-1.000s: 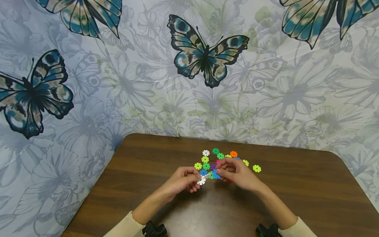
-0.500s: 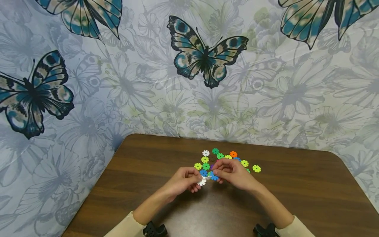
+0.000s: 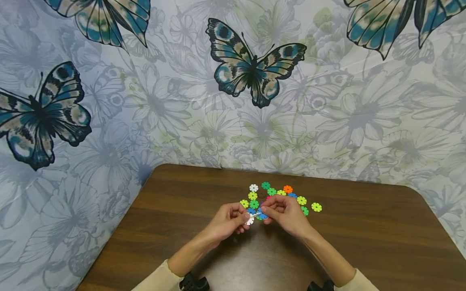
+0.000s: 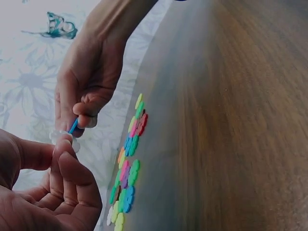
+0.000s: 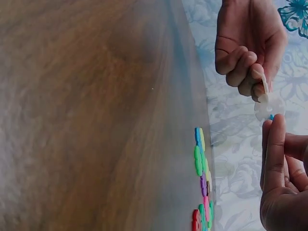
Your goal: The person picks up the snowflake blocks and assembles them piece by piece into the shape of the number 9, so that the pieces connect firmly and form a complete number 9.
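Between its thumb and fingers, my left hand (image 3: 229,220) pinches white snowflake discs (image 3: 250,220), small notched plastic pieces. Two white discs appear joined crosswise in the right wrist view, one edge-on and one white disc (image 5: 272,105) facing the camera. My right hand (image 3: 287,214) pinches a blue snowflake disc (image 4: 73,126), seen edge-on in the left wrist view. The blue disc's edge meets the white piece; fingertips hide whether their notches interlock. Both hands are raised above the table, close together.
Several loose snowflake discs lie flat behind the hands on the brown wooden table (image 3: 164,214), among them an orange disc (image 3: 288,188), a white disc (image 3: 253,188) and a yellow disc (image 3: 316,207) at the right. Butterfly-patterned fabric (image 3: 182,101) hangs behind the table.
My right hand has moved left with the blue disc, up to the white discs. My left hand has shifted slightly right, still pinching them.
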Tool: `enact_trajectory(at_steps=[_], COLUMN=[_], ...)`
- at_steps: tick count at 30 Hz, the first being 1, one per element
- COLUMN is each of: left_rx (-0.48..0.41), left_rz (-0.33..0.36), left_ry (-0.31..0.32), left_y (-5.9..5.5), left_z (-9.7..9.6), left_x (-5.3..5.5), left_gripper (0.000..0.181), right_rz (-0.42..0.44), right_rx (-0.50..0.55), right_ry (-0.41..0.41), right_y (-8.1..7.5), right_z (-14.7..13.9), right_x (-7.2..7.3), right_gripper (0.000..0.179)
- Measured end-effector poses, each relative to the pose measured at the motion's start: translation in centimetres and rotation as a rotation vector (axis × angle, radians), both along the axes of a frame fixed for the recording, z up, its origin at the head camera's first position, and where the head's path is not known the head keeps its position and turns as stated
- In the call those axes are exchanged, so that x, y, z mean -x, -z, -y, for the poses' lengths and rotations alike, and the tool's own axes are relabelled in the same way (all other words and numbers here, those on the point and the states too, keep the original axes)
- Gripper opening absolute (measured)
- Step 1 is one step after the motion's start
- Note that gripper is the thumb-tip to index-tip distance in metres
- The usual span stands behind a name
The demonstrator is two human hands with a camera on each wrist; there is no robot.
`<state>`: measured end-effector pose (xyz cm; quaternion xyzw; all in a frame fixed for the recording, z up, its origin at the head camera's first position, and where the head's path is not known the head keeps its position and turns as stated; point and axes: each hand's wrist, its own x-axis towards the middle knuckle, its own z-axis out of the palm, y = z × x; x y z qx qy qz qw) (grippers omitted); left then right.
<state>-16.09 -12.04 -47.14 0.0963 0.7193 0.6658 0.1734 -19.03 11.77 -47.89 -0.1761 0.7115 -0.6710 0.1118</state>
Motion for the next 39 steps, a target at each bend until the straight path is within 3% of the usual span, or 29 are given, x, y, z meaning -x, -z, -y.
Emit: enact_trajectory(at_steps=[9, 12, 15, 19, 24, 27, 31, 39], left_rx=[-0.012, 0.003, 0.064, 0.215, 0.408, 0.490, 0.505, 0.490], left_rz=[0.021, -0.012, -0.124, -0.345, -0.630, -0.758, -0.815, -0.847], left_ry=[0.009, 0.016, 0.023, 0.006, -0.067, -0.137, -0.188, -0.169], left_y=[0.3, 0.5, 0.5, 0.1, -0.5, -0.7, -0.9, -0.8], left_z=[0.0, 0.0, 0.1, 0.1, -0.3, -0.6, -0.8, -0.8], left_x=[0.0, 0.1, 0.0, -0.4, -0.9, -1.1, -1.2, -1.4], left_gripper=[0.017, 0.017, 0.015, 0.006, 0.007, 0.010, 0.011, 0.009], right_rz=[0.033, 0.033, -0.002, -0.080, -0.172, -0.234, -0.351, -0.568], right_rx=[0.018, 0.027, 0.020, -0.018, -0.069, -0.103, -0.174, -0.228], right_ry=[-0.053, -0.096, -0.127, -0.117, -0.039, 0.011, 0.048, 0.043], right_y=[0.4, 0.6, 0.7, 0.4, -0.2, -0.6, -0.7, -0.5], right_z=[-0.5, -0.8, -1.1, -1.4, -0.8, -0.3, 0.2, 0.2], right_x=[-0.2, -0.2, -0.2, -0.5, -1.4, -2.0, -2.4, -2.5], right_gripper=[0.026, 0.028, 0.026, 0.017, 0.008, 0.008, 0.010, 0.011])
